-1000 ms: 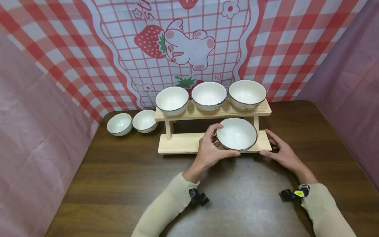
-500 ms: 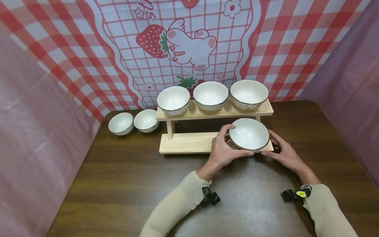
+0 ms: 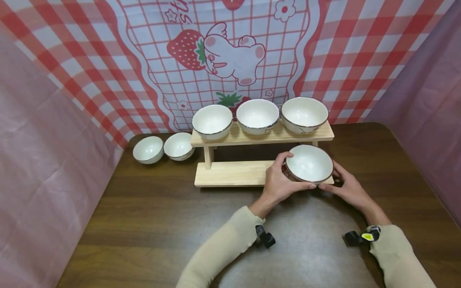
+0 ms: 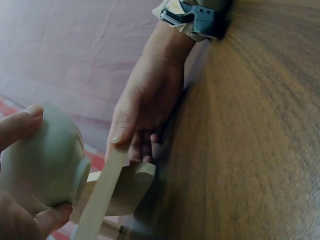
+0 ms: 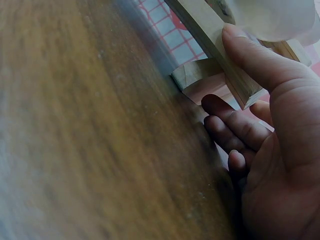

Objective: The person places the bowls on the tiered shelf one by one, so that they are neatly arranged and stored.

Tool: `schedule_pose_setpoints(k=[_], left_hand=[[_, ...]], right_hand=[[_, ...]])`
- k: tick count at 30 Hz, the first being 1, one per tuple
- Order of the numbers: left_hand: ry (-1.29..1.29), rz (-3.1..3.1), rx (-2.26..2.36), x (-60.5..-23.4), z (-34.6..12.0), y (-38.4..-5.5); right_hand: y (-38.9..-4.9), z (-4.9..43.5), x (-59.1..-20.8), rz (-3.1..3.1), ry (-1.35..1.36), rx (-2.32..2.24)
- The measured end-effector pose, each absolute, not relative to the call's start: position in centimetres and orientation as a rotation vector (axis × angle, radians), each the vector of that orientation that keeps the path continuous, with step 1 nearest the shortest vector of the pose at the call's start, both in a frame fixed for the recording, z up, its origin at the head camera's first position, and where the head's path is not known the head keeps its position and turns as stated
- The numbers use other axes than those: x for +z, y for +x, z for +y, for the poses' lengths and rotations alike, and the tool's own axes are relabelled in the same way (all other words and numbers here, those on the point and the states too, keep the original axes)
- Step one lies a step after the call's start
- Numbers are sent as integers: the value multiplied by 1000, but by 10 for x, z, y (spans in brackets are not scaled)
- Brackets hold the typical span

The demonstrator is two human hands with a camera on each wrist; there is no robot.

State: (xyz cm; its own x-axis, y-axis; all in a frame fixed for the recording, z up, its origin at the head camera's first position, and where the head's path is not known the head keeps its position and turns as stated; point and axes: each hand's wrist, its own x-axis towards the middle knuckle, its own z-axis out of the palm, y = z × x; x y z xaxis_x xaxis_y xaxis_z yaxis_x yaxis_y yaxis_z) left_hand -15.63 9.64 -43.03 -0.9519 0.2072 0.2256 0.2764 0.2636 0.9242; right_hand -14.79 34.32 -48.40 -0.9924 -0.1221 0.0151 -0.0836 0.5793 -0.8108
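My left hand (image 3: 279, 184) grips a white bowl with a dark rim (image 3: 309, 164), thumb at its near side and fingers along its left. The bowl is upright, close over the right end of the lower board of a two-tier wooden stand (image 3: 234, 174). In the left wrist view, the foot of the bowl (image 4: 45, 155) is right at the board. My right hand (image 3: 347, 190) holds that board's right end, its thumb (image 5: 250, 50) on the front edge and its other fingers curled around the end.
Three larger white bowls stand in a row on the upper tier (image 3: 252, 139): a left one (image 3: 212, 120), a middle one (image 3: 257, 115) and a right one (image 3: 304, 113). Two small bowls (image 3: 148, 149) sit on the brown table (image 3: 144, 224) left of the stand. Checked cloth hangs behind.
My left hand has carried the bowl rightward along the lower board to its right end, beside the right hand. The right hand has stayed at the board's end.
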Motion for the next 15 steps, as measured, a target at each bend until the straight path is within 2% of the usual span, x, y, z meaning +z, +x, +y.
schedule_pose_setpoints(k=[15], left_hand=[[-465,-2506,-1751,-441,103,-162]], right_hand=[[-149,343,-485,2755,-197,-1429]])
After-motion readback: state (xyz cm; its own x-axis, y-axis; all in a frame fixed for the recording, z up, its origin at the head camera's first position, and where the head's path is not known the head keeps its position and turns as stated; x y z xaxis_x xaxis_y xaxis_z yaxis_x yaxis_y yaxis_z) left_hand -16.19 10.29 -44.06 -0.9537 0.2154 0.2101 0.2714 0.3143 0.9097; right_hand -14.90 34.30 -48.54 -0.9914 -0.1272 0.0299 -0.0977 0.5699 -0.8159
